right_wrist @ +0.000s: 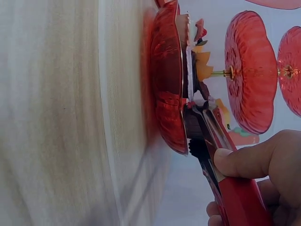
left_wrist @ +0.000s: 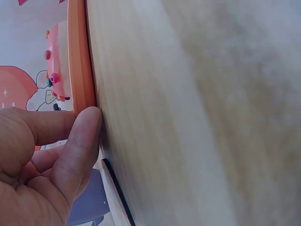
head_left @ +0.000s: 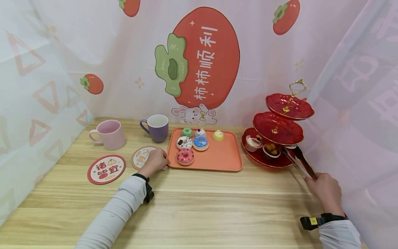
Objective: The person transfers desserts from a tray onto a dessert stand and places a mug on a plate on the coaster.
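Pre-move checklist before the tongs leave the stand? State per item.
1. Right hand grips the tongs: ok.
2. Tong tips at the bottom tier of the red stand, beside the dessert cups: ok.
3. Tips closed on a cup or free: cannot tell, tier rim hides them.
4. Left hand rests against the orange tray edge, steadying it: ok.
5. Desserts left on the tray, including the pink doughnut: ok.
6. Free room on the upper tiers: ok, both look bare.

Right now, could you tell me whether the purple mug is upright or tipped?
Upright: the purple ceramic mug stands on the wooden table, rim upward.
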Tool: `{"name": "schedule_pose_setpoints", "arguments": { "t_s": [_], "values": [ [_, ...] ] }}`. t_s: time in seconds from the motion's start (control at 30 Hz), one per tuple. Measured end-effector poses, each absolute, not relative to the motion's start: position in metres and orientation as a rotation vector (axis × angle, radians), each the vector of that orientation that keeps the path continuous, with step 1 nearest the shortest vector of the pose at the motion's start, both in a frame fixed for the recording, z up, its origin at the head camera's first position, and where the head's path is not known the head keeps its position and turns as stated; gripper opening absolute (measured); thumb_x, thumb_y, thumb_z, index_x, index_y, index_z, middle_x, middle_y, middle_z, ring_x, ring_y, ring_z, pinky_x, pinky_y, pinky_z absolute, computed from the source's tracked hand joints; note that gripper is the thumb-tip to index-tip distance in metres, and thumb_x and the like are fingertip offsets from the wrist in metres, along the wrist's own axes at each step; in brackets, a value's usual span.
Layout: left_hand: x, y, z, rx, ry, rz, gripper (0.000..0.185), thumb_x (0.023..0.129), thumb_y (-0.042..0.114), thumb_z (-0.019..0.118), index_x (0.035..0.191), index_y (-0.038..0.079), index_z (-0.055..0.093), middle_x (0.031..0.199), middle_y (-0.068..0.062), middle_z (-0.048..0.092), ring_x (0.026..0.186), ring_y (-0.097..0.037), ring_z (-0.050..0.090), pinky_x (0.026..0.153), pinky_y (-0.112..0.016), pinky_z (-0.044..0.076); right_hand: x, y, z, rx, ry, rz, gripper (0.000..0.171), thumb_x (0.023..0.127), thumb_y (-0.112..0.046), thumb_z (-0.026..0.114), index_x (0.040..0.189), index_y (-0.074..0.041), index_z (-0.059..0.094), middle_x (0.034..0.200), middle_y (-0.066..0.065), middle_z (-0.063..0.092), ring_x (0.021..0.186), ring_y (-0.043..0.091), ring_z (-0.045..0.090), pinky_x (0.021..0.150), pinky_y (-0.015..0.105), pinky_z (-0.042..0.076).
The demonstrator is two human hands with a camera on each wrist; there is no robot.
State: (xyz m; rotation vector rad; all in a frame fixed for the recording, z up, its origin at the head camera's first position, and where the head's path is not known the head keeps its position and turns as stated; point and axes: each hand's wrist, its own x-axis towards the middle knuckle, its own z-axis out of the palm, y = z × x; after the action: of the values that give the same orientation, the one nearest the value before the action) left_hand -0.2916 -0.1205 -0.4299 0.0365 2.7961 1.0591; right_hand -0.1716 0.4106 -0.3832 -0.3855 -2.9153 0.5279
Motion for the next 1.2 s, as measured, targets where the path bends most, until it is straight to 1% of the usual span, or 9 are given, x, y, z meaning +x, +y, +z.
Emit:
{"name": "schedule_pose_setpoints", "arguments": {
  "t_s": [0.07, 0.2, 0.3, 0.43, 0.53, 0.7, 0.87, 1.1, 1.2],
  "values": [
    [-0.292, -0.121, -0.43, 0.032, 2.796, 1.059, 0.026, 0.084, 0.005, 0.063, 0.061, 0.006, 0.052, 0.055, -0.005, 0.058, 0.047, -0.013, 0.06, 0.044, -0.021, 0.045, -0.176, 0.411, -0.383, -0.372, -2.925, 0.517, 0.039, 0.088, -0.027, 0.057, 0.089, 0.012, 0.061, 0.069, 0.02, 0.058, 0.056, 0.031, 0.053, 0.042, 0.037, 0.038],
    [-0.292, -0.12, -0.431, 0.025, 2.789, 1.061, 0.026, 0.084, 0.005, 0.063, 0.061, 0.006, 0.051, 0.056, -0.005, 0.058, 0.047, -0.013, 0.06, 0.044, -0.022, 0.045, -0.184, 0.412, -0.383, -0.365, -2.956, 0.495, 0.041, 0.088, -0.029, 0.058, 0.086, 0.011, 0.061, 0.074, 0.025, 0.058, 0.058, 0.034, 0.054, 0.043, 0.038, 0.038],
    [-0.292, -0.12, -0.43, 0.031, 2.785, 1.063, 0.025, 0.085, 0.005, 0.062, 0.062, 0.006, 0.052, 0.056, -0.005, 0.058, 0.047, -0.013, 0.06, 0.044, -0.022, 0.045, -0.188, 0.414, -0.385, -0.365, -2.965, 0.492, 0.042, 0.087, -0.03, 0.058, 0.091, 0.012, 0.061, 0.078, 0.028, 0.058, 0.059, 0.035, 0.054, 0.044, 0.039, 0.039],
    [-0.292, -0.12, -0.429, 0.045, 2.785, 1.065, 0.024, 0.085, 0.004, 0.062, 0.063, 0.005, 0.054, 0.056, -0.005, 0.058, 0.047, -0.013, 0.059, 0.044, -0.021, 0.044, -0.193, 0.414, -0.387, -0.369, -2.977, 0.488, 0.041, 0.088, -0.03, 0.058, 0.09, 0.011, 0.061, 0.078, 0.027, 0.058, 0.059, 0.034, 0.054, 0.044, 0.039, 0.039],
    [-0.292, -0.12, -0.429, 0.042, 2.784, 1.062, 0.024, 0.085, 0.004, 0.062, 0.062, 0.005, 0.053, 0.056, -0.005, 0.058, 0.047, -0.013, 0.06, 0.044, -0.021, 0.044, -0.195, 0.414, -0.387, -0.362, -2.983, 0.489, 0.039, 0.087, -0.03, 0.058, 0.086, 0.008, 0.061, 0.074, 0.024, 0.058, 0.058, 0.032, 0.053, 0.043, 0.038, 0.038],
    [-0.292, -0.119, -0.429, 0.024, 2.769, 1.072, 0.022, 0.085, 0.004, 0.062, 0.064, 0.004, 0.054, 0.058, -0.006, 0.058, 0.048, -0.013, 0.06, 0.045, -0.022, 0.046, -0.198, 0.413, -0.388, -0.374, -2.989, 0.516, 0.039, 0.087, -0.031, 0.059, 0.089, 0.008, 0.062, 0.073, 0.021, 0.058, 0.057, 0.031, 0.053, 0.044, 0.037, 0.038],
    [-0.292, -0.119, -0.429, 0.006, 2.751, 1.083, 0.019, 0.085, 0.003, 0.062, 0.067, 0.003, 0.056, 0.06, -0.007, 0.059, 0.048, -0.013, 0.06, 0.045, -0.021, 0.047, -0.2, 0.412, -0.39, -0.408, -2.985, 0.532, 0.041, 0.086, -0.031, 0.06, 0.092, 0.01, 0.062, 0.073, 0.021, 0.058, 0.058, 0.031, 0.054, 0.044, 0.038, 0.039],
    [-0.292, -0.12, -0.428, -0.001, 2.747, 1.094, 0.018, 0.085, 0.003, 0.062, 0.067, 0.003, 0.056, 0.06, -0.007, 0.059, 0.048, -0.013, 0.06, 0.045, -0.022, 0.047, -0.2, 0.411, -0.39, -0.421, -2.99, 0.54, 0.037, 0.085, -0.03, 0.061, 0.088, 0.007, 0.062, 0.07, 0.019, 0.057, 0.058, 0.031, 0.054, 0.044, 0.037, 0.039],
    [-0.292, -0.12, -0.428, 0.005, 2.746, 1.093, 0.018, 0.085, 0.003, 0.061, 0.068, 0.003, 0.055, 0.06, -0.007, 0.059, 0.048, -0.013, 0.06, 0.045, -0.021, 0.046, -0.2, 0.41, -0.391, -0.419, -2.988, 0.54, 0.038, 0.085, -0.031, 0.062, 0.089, 0.007, 0.062, 0.072, 0.02, 0.057, 0.059, 0.032, 0.054, 0.044, 0.038, 0.039]
  ]
}}
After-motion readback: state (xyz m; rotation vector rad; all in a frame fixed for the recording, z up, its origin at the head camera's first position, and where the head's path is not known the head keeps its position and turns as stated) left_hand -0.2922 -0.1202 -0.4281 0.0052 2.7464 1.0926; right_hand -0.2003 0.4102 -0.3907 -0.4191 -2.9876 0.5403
